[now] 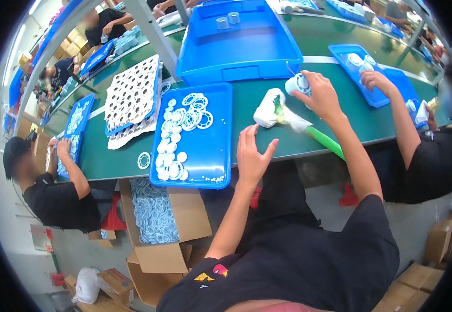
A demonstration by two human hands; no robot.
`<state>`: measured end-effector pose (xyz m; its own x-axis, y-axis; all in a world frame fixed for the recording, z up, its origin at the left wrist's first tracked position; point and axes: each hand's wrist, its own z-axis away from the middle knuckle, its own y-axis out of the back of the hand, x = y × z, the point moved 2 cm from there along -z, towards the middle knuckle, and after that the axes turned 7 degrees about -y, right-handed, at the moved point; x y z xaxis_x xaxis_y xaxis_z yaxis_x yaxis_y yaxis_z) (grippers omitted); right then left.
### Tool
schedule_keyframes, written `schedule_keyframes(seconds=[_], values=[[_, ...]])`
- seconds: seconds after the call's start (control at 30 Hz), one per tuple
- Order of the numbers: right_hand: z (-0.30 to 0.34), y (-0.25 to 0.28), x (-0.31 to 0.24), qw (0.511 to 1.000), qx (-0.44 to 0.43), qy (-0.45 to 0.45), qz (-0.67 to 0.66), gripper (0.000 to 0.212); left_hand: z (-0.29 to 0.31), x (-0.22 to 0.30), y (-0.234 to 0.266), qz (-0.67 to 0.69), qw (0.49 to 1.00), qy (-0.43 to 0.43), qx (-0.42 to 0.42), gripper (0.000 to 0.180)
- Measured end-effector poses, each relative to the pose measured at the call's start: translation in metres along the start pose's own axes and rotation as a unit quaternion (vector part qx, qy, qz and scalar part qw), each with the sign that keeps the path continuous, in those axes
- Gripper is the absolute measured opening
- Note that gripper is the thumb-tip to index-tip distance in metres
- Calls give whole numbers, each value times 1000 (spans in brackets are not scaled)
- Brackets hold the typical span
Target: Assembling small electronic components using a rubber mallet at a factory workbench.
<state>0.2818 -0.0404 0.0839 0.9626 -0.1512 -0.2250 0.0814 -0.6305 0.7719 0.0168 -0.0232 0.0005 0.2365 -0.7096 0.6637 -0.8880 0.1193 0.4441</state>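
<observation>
My right hand (pixel 321 98) grips a white, cup-shaped round part (pixel 293 86) with a slotted ring on its face, held above the green bench. A thin reddish wire sticks up from it. Over the bench's front edge, my left hand (pixel 252 155) is empty, with thumb and fingers apart. Just beyond its fingertips lies a bulky tool wrapped in white material (pixel 267 110), joined to a bright green hose (pixel 326 143). Left of that hand, a blue tray (pixel 221 112) holds white slotted rings (pixel 194 112) and small white discs (pixel 171 135).
A large blue bin (pixel 267 70) with two round parts stands at the back. Perforated white sheets (pixel 132 96) are stacked left; a loose ring (pixel 143 160) lies nearby. Below, an open carton (pixel 192 213) holds many pale rings. Co-workers sit left and right; a blue tray (pixel 379 99) is at right.
</observation>
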Motion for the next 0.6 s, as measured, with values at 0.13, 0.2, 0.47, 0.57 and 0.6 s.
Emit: schedule_keyframes(seconds=[0.13, 0.2, 0.47, 0.57, 0.6], values=[[11, -29, 14, 991, -83, -58, 90, 65, -4, 1, 3, 20, 1000, 17, -6, 56], [8, -35, 24, 992, -73, -48, 94, 65, -4, -1, 2, -8, 1000, 10, -6, 53], [-19, 33, 121, 973, 77, -167, 137, 63, -6, -2, -5, -38, 999, -8, -23, 49], [-25, 50, 209, 936, 114, -232, 240, 67, 0, -3, 2, -80, 996, -15, -25, 49], [-16, 49, 235, 931, 102, -254, 242, 70, 0, 0, 0, -108, 993, -23, -29, 48]])
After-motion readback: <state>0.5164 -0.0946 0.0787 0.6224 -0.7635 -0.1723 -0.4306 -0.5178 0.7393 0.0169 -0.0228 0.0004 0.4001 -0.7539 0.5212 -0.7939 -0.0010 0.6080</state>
